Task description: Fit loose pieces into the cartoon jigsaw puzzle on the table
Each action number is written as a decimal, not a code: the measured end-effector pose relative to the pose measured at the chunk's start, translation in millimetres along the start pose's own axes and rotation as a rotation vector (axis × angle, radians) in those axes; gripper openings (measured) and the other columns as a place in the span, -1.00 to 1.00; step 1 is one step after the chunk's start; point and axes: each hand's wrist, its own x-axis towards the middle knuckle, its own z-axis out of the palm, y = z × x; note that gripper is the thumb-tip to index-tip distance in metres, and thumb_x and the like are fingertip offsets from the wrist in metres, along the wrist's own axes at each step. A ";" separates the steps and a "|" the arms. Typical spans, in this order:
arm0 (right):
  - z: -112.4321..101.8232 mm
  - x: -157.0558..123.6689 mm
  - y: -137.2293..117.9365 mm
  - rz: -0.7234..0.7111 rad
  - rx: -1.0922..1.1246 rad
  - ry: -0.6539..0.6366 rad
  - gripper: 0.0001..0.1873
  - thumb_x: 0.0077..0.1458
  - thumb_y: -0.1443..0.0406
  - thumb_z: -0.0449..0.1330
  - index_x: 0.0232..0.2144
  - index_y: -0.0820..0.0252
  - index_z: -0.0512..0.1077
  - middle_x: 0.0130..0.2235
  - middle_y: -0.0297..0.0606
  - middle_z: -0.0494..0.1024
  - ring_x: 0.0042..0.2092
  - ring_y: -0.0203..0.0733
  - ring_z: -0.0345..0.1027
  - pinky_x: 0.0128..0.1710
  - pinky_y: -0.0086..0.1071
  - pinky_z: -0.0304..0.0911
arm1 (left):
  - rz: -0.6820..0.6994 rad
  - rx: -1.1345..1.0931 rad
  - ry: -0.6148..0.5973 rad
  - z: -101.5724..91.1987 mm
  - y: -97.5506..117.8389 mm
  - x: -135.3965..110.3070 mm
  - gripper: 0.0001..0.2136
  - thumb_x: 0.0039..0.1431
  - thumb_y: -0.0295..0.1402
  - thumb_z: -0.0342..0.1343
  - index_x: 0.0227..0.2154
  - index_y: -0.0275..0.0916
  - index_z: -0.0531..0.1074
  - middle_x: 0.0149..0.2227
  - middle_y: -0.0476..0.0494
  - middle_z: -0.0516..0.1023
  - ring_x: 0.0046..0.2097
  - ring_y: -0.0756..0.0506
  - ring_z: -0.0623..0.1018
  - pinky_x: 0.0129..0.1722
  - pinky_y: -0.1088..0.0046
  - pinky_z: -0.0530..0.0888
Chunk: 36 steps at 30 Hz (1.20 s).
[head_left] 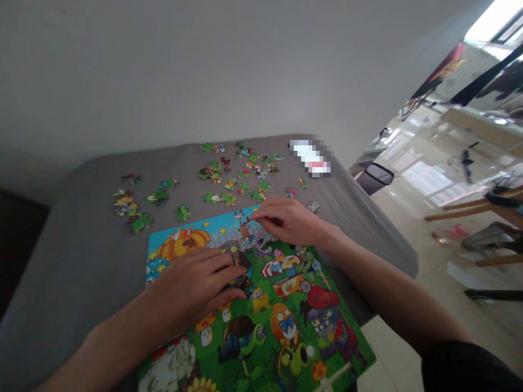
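A colourful cartoon puzzle board point(261, 326), green below with a blue strip along its far edge, lies in front of me on the grey cloth. My left hand point(204, 280) rests on the board's left middle, palm down with its fingers stretched out. Near the far edge, my right hand point(288, 220) has thumb and fingertips pinched together just over the blue strip. Whatever sits between those fingertips, if anything, is hidden. Beyond the board several loose jigsaw pieces point(212, 170) are scattered, with one green piece point(183, 212) close to its far edge.
A phone with a lit, pixelated screen point(309, 158) lies at the cloth's far right. The grey cloth point(81, 261) covers the table, which meets a pale wall point(204, 71). To the right are a tiled floor point(408, 218) and wooden furniture point(461, 204).
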 end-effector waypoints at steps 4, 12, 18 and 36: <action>-1.2 0.1 0.0 -0.017 -0.007 -0.006 -0.70 0.48 0.41 0.08 -0.03 0.24 0.62 -0.17 -0.12 0.68 -0.11 -0.14 0.54 -0.04 -0.25 0.46 | -0.016 -0.043 0.000 -0.1 0.8 0.3 -0.75 0.58 -0.16 0.14 -0.05 -0.17 0.65 -0.21 -0.06 0.73 -0.21 -0.14 0.69 -0.17 0.32 0.53; -0.4 -0.1 0.1 -0.006 -0.031 -0.019 -0.71 0.47 0.42 0.09 -0.04 0.22 0.63 -0.17 -0.13 0.68 -0.09 -0.15 0.54 -0.04 -0.26 0.44 | -0.276 -0.318 -0.058 -2.9 -7.9 1.6 -0.67 0.59 -0.13 0.04 -0.15 -0.08 0.69 -0.19 -0.05 0.77 -0.13 -0.16 0.72 -0.07 0.30 0.57; -1.2 -0.1 -0.4 0.006 -0.026 -0.023 -0.71 0.46 0.42 0.09 -0.03 0.23 0.63 -0.14 -0.12 0.69 -0.07 -0.15 0.55 -0.02 -0.25 0.44 | -0.612 -0.634 -0.175 -9.4 0.2 9.9 -0.64 0.45 0.01 0.09 -0.02 -0.01 0.71 -0.05 -0.10 0.78 -0.12 -0.19 0.71 -0.18 0.32 0.58; -3.9 0.3 -2.1 0.017 -0.019 -0.057 -0.70 0.46 0.43 0.10 -0.01 0.22 0.63 -0.13 -0.13 0.70 -0.06 -0.14 0.55 0.00 -0.24 0.44 | -0.761 -0.798 -0.290 -12.7 14.8 16.4 -0.60 0.33 0.08 0.12 -0.32 -0.12 0.64 -0.33 -0.08 0.71 -0.31 -0.15 0.66 -0.33 0.35 0.44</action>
